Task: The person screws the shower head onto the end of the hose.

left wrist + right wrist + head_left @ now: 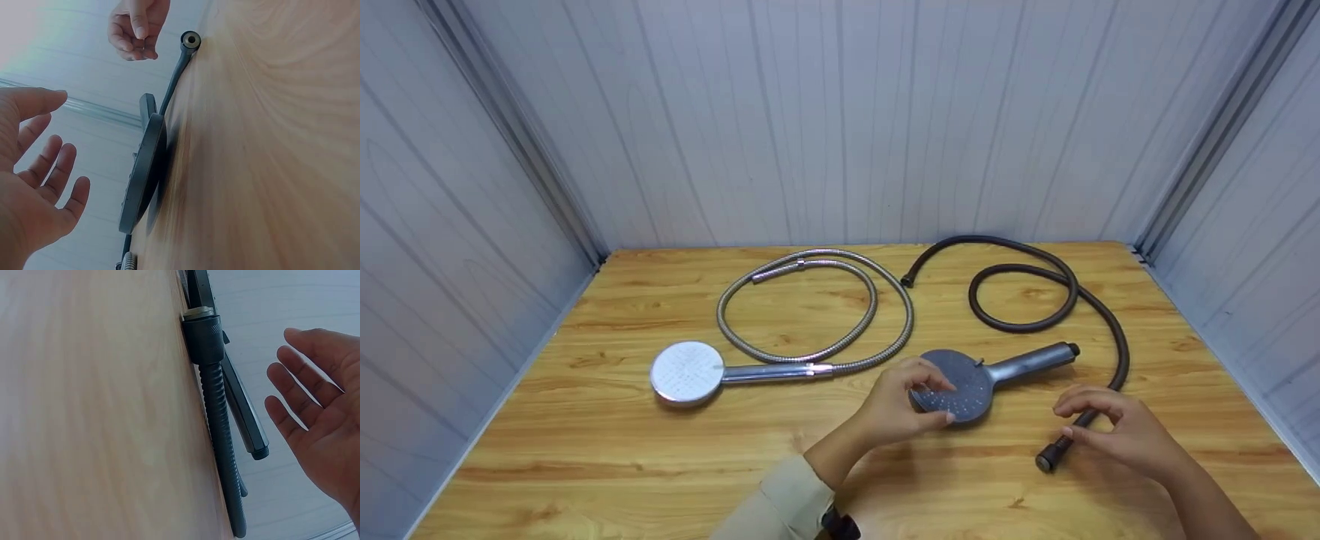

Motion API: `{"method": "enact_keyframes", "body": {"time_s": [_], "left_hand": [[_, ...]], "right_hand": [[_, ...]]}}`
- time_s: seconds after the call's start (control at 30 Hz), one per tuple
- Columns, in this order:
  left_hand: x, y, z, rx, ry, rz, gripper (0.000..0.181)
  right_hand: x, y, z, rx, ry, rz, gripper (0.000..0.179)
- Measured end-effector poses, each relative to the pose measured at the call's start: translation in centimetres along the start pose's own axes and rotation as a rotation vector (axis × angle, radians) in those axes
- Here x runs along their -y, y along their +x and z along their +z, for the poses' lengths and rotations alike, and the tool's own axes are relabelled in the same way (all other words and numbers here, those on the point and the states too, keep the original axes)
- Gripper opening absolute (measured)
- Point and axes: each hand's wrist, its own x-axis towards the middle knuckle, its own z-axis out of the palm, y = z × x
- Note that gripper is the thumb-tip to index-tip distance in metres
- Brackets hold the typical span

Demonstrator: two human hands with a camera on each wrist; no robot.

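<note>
A dark grey shower head [971,375] lies on the wooden table, its handle pointing right. My left hand [904,401] hovers over the face of it, fingers loosely bent and thumb apart; the left wrist view shows a gap between that hand [42,174] and the shower head [143,174]. Near the connector end of a black shower hose [1121,352] is my right hand [1125,431], its fingers relaxed around nothing. In the right wrist view the hose's end nut [203,338] lies apart from the right hand [326,405].
Farther left lies a chrome shower head [688,373] joined to a coiled silver hose [911,315]. The wooden table [660,465] is bounded by a back wall [840,127] and side walls of pale panels. The black hose loops at the back right.
</note>
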Motion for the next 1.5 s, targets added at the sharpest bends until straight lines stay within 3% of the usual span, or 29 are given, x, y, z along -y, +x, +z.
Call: {"method": "enact_keyframes", "body": {"time_s": [0.43,0.77,1.3,1.5], "left_hand": [[-0.4,0.9,1.1,0.012,0.045,0.03,0.025],[0.6,1.1,2.8,-0.001,0.114,0.088,0.025],[0.7,2.0,3.6,0.013,0.089,0.051,0.026],[0.5,2.8,3.6,0.029,0.09,0.01,0.028]], "right_hand": [[-0.2,-0.1,-0.4,0.006,-0.025,0.026,0.021],[-0.6,-0.1,-0.8,0.057,-0.033,0.026,0.019],[-0.6,-0.2,-1.0,0.055,-0.068,0.054,0.019],[-0.8,-0.1,-1.1,0.061,-0.07,0.053,0.019]]}}
